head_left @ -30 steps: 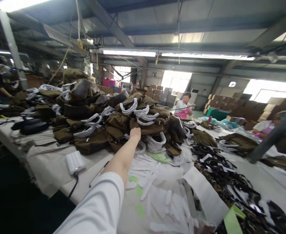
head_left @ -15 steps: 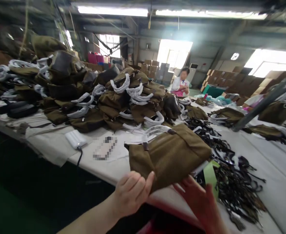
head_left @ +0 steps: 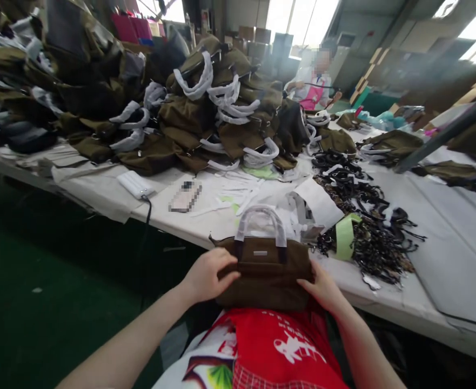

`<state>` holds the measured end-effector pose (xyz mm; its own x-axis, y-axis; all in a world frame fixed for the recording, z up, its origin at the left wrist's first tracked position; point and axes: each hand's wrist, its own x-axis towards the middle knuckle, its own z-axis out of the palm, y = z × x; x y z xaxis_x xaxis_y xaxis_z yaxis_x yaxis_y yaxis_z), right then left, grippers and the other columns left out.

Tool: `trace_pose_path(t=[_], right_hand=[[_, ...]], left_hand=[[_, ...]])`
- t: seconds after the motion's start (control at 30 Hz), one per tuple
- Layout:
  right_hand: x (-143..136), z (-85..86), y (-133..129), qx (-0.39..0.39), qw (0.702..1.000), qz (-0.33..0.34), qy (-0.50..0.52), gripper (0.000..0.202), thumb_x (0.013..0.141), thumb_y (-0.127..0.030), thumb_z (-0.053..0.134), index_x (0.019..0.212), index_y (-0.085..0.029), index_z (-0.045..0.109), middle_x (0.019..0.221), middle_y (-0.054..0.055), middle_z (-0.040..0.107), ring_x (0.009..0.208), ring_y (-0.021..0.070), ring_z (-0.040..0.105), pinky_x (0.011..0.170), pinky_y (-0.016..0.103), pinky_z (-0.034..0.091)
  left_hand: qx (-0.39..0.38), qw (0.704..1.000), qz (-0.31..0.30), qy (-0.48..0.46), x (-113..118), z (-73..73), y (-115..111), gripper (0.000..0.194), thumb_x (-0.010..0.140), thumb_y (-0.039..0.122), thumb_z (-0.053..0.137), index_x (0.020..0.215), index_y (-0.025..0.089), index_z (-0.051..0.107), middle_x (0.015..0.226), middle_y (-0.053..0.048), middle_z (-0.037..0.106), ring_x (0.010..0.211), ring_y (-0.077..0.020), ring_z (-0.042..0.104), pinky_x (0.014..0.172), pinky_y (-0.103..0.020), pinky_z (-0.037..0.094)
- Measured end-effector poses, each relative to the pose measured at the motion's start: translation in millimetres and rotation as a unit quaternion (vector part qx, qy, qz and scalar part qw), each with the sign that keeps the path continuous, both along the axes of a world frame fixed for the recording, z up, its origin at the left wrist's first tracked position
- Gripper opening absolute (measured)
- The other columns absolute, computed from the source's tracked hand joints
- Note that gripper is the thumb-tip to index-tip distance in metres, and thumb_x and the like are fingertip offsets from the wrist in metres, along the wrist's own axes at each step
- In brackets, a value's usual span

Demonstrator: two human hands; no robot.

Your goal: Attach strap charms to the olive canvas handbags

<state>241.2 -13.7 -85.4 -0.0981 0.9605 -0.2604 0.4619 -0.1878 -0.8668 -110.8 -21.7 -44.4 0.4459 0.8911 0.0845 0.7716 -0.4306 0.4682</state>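
Observation:
A brown handbag [head_left: 270,281] stands upright at the table's front edge, against the red apron. Its two handles are wrapped in white film, and a small metal plate shows on its upper front. My left hand [head_left: 213,275] grips the bag's left side, thumb on the front face. At the right side, my right hand [head_left: 321,283] holds the bag with its thumb across the front and its other fingers partly hidden behind the edge.
Brown bags [head_left: 189,119] are heaped along the table's back. A phone [head_left: 186,196] and a white corded device [head_left: 134,184] lie left. Dark straps [head_left: 379,243] and a green strip [head_left: 346,236] lie right. A person [head_left: 316,86] stands beyond the table.
The bag has come down and closer to my body, turned upright with its plated side showing. My right hand has moved onto its right side. The view has tilted down.

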Motion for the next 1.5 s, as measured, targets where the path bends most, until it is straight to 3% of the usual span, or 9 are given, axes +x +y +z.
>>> trace_pose_path(t=[0.13, 0.37, 0.63, 0.73, 0.87, 0.97, 1.1, 1.3, 1.5], right_hand=[[-3, -5.3, -2, 0.1, 0.98, 0.037, -0.17, 0.04, 0.071, -0.022, 0.061, 0.11, -0.016, 0.065, 0.104, 0.013, 0.071, 0.098, 0.0294, 0.066, 0.091, 0.046, 0.05], [-13, 45.7, 12, 0.208, 0.967, -0.069, -0.127, 0.047, 0.086, -0.052, 0.053, 0.115, -0.017, 0.066, 0.11, 0.014, 0.071, 0.097, 0.0268, 0.066, 0.087, 0.041, 0.052], [-64, 47.0, -10, -0.083, 0.982, 0.142, 0.097, 0.076, 0.094, -0.069, 0.021, 0.056, -0.019, 0.063, 0.055, 0.007, 0.063, 0.058, 0.0196, 0.061, 0.066, 0.033, 0.051], [-68, 59.2, -25, 0.138, 0.984, 0.096, -0.059, 0.046, 0.094, -0.052, 0.045, 0.081, -0.017, 0.071, 0.084, 0.01, 0.071, 0.085, 0.0244, 0.065, 0.083, 0.037, 0.05], [-71, 77.5, -35, 0.412, 0.899, -0.037, -0.146, 0.016, 0.091, -0.031, 0.054, 0.094, -0.021, 0.067, 0.099, 0.011, 0.069, 0.098, 0.025, 0.062, 0.091, 0.04, 0.047], [-84, 76.3, -33, 0.277, 0.932, 0.143, -0.182, 0.018, 0.09, -0.029, 0.055, 0.098, -0.021, 0.069, 0.097, 0.009, 0.071, 0.092, 0.0228, 0.065, 0.087, 0.036, 0.049], [-111, 56.6, -25, 0.056, 0.908, 0.353, -0.219, 0.031, 0.084, -0.026, 0.06, 0.111, -0.015, 0.07, 0.113, 0.013, 0.07, 0.107, 0.0264, 0.063, 0.098, 0.036, 0.044], [-130, 50.6, -23, 0.046, 0.912, 0.388, -0.124, 0.029, 0.089, -0.017, 0.045, 0.096, -0.02, 0.073, 0.109, 0.008, 0.072, 0.108, 0.0234, 0.062, 0.101, 0.036, 0.041], [-132, 58.1, -39, -0.025, 0.892, 0.447, 0.059, 0.015, 0.078, -0.022, 0.056, 0.083, -0.019, 0.07, 0.095, 0.008, 0.072, 0.093, 0.0239, 0.063, 0.091, 0.036, 0.046]], left_hand=[[-0.028, 0.982, 0.182, 0.039, 7, 13.0, 63, 0.034, 0.094, 0.019, 0.038, 0.114, 0.012, 0.065, 0.117, -0.019, 0.065, 0.113, -0.0291, 0.058, 0.098, -0.041, 0.043], [-0.2, 0.979, 0.019, 0.035, 16, 20.9, 79, 0.017, 0.078, 0.024, 0.06, 0.088, 0.019, 0.073, 0.088, -0.006, 0.074, 0.08, -0.02, 0.067, 0.068, -0.024, 0.045], [-0.387, 0.91, -0.146, -0.023, 12, 5.5, 42, 0.031, 0.084, 0.042, 0.055, 0.091, 0.02, 0.075, 0.075, 0.001, 0.072, 0.067, -0.0148, 0.06, 0.061, -0.02, 0.04], [-0.327, 0.938, -0.081, -0.084, 14, -13.9, 33, 0.033, 0.085, 0.038, 0.051, 0.085, 0.017, 0.076, 0.077, 0.0, 0.072, 0.073, -0.0159, 0.06, 0.065, -0.02, 0.04], [-0.325, 0.93, 0.022, -0.17, 16, -30.1, 32, 0.037, 0.084, 0.043, 0.051, 0.081, 0.014, 0.074, 0.074, -0.001, 0.07, 0.072, -0.0185, 0.061, 0.065, -0.023, 0.042], [-0.308, 0.933, 0.029, -0.186, 17, -28.3, 36, 0.035, 0.082, 0.043, 0.052, 0.077, 0.015, 0.073, 0.075, -0.002, 0.071, 0.073, -0.0199, 0.062, 0.066, -0.024, 0.043], [-0.264, 0.954, -0.052, -0.131, 22, -13.5, 34, 0.03, 0.078, 0.044, 0.061, 0.08, 0.017, 0.073, 0.082, -0.004, 0.072, 0.074, -0.0199, 0.062, 0.067, -0.025, 0.042], [-0.223, 0.971, 0.008, -0.085, 29, -15.0, 26, 0.016, 0.071, 0.034, 0.066, 0.066, 0.019, 0.07, 0.069, -0.006, 0.068, 0.066, -0.0211, 0.06, 0.062, -0.028, 0.038], [-0.283, 0.886, 0.221, -0.293, 11, -29.9, 49, 0.021, 0.071, 0.032, 0.06, 0.074, 0.013, 0.069, 0.062, -0.002, 0.062, 0.064, -0.019, 0.059, 0.061, -0.027, 0.041]])
